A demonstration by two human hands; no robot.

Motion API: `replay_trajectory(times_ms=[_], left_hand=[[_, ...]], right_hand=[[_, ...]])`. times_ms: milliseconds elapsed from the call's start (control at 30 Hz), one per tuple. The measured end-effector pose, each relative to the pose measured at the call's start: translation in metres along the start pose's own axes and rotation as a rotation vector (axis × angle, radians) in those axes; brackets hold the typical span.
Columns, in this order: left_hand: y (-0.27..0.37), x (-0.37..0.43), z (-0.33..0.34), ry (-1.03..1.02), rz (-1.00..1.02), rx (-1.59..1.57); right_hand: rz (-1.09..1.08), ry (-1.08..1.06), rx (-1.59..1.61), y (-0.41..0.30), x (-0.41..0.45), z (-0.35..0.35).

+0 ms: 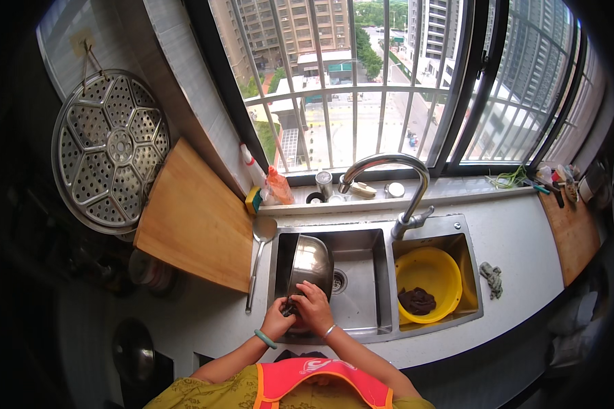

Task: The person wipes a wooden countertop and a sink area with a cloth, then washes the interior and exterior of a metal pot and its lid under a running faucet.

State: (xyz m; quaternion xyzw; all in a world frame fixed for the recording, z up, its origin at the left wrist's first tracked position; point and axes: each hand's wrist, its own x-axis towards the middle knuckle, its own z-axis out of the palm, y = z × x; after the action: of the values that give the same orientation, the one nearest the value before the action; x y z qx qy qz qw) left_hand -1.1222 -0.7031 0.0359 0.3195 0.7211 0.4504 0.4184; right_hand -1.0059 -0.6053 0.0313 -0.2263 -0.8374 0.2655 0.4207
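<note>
A shiny metal pot (311,258) stands tilted on its side in the left basin (360,307) of a stainless steel double sink. At its near end my left hand (278,319), with a green bangle at the wrist, pinches a small dark part, perhaps a handle. My right hand (313,309), with a silver bangle at the wrist, grips the pot right beside it, fingers over the near rim. The inside of the pot is turned away and hidden. To the right of the pot shows the drain (339,281).
A chrome faucet (389,159) arches behind the sink. The right basin holds a yellow plastic basin (440,260) with a dark cloth (417,301). A metal spatula (258,260) and a wooden cutting board (197,220) are at left. A grey rag (491,280) lies at right.
</note>
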Motion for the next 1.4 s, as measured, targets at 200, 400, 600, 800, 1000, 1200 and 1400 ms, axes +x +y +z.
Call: replay_trajectory(times_ms=[200, 400, 600, 800, 1000, 1200, 1400], left_hand=[[0.01, -0.011, 0.002, 0.009, 0.009, 0.041], [0.008, -0.01, -0.002, -0.006, 0.03, -0.008], [0.004, -0.006, -0.012, 0.1, -0.019, -0.047], [-0.015, -0.003, -0.009, 0.092, 0.001, -0.078], [-0.016, 0.001, -0.009, 0.105, -0.003, -0.085], [-0.012, -0.002, -0.008, 0.106, -0.02, -0.083], [-0.02, 0.001, -0.006, 0.078, 0.064, 0.012]], right_hand=[[0.027, -0.007, 0.031, 0.001, -0.033, -0.007], [0.065, -0.024, 0.042, -0.002, -0.016, -0.011], [-0.018, -0.154, -0.039, -0.011, 0.019, 0.002], [-0.06, -0.149, 0.008, -0.005, 0.01, -0.008], [0.018, -0.161, -0.068, -0.011, 0.019, 0.001], [-0.019, -0.211, 0.004, -0.001, 0.02, -0.007], [-0.059, -0.281, -0.013, 0.009, 0.02, -0.016]])
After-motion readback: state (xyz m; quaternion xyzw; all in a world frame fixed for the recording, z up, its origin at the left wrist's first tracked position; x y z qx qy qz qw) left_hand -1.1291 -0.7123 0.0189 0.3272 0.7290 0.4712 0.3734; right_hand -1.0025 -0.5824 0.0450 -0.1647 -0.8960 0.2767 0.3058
